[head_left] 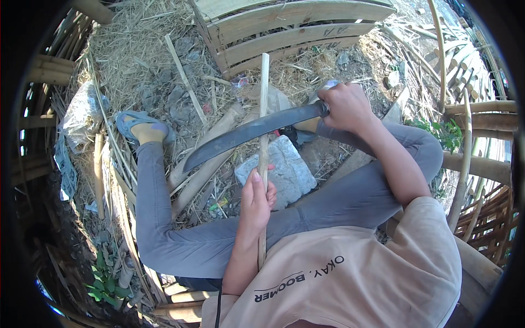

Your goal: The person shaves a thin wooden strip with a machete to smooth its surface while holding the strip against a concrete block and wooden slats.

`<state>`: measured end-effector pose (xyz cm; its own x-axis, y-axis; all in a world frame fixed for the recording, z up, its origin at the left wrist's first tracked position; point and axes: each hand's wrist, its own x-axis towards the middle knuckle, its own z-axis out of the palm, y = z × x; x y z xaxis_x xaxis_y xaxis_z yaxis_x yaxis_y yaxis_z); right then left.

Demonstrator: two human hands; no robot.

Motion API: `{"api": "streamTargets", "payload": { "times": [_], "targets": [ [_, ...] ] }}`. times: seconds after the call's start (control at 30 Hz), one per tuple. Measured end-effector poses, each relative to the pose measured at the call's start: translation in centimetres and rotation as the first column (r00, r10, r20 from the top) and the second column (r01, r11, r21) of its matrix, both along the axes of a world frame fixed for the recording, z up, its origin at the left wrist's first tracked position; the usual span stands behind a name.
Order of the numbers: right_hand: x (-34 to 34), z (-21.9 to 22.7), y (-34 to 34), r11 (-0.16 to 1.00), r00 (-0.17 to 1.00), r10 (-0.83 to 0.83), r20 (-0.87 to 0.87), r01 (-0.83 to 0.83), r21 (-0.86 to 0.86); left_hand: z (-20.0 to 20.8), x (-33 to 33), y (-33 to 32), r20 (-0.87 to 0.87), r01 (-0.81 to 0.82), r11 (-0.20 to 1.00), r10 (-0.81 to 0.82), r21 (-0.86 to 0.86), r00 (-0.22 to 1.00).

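Observation:
My left hand is closed round a long, thin wooden stick, which points away from me with its near end against my shirt. In my right hand is the handle of a machete. Its dark, broad blade reaches leftward across the stick, above my left hand, with the tip at the left over some bamboo. Whether the blade touches the stick I cannot tell. Under the stick, between my legs, lies a pale, rough stone block.
A slatted wooden crate stands ahead. Bamboo poles lie by the block, and a thin strip rests on the straw. My sandalled left foot is at left, beside a plastic bag. Cut bamboo is piled far right.

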<state>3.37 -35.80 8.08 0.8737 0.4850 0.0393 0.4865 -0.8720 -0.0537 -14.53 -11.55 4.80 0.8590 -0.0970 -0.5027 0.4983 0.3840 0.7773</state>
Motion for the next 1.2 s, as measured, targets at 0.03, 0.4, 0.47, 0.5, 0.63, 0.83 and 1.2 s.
{"api": "streamTargets", "payload": {
  "times": [0.03, 0.4, 0.47, 0.5, 0.63, 0.83, 1.2],
  "targets": [
    [-0.2, 0.3, 0.3, 1.0, 1.0, 0.002, -0.01, -0.002, 0.011, 0.6, 0.3, 0.2, -0.042, 0.015, 0.999, -0.017, -0.049, 0.999],
    [-0.6, 1.6, 0.1, 0.989, 0.995, -0.024, -0.093, 0.037, 0.143, 1.2, 2.1, 1.7, -0.122, 0.116, 0.814, -0.223, -0.569, 0.967],
    [-0.7, 1.6, 0.3, 0.998, 0.989, -0.041, -0.143, 0.048, 0.047, 1.2, 2.8, -0.9, -0.075, 0.162, 0.918, -0.145, 0.361, 0.987],
    [-0.7, 1.2, 0.4, 0.997, 0.989, -0.041, -0.145, 0.049, 0.052, 1.6, 3.2, -1.9, 0.152, 0.021, 0.74, -0.166, 0.672, 0.974],
    [-0.3, -1.3, 0.1, 0.988, 0.99, -0.029, -0.141, 0.05, 0.143, 1.3, 4.1, -2.7, 0.181, -0.026, 0.625, -0.185, 0.78, 0.966],
    [-0.5, -2.5, 0.7, 0.989, 0.981, -0.044, -0.19, 0.07, 0.132, -0.7, 4.0, -1.9, 0.208, -0.041, 0.596, -0.215, 0.802, 0.954],
    [-0.8, -1.9, 2.2, 0.989, 0.973, -0.035, -0.229, 0.067, 0.135, -1.1, 3.2, -0.4, 0.152, -0.004, 0.736, -0.135, 0.676, 0.979]
  ]
}}
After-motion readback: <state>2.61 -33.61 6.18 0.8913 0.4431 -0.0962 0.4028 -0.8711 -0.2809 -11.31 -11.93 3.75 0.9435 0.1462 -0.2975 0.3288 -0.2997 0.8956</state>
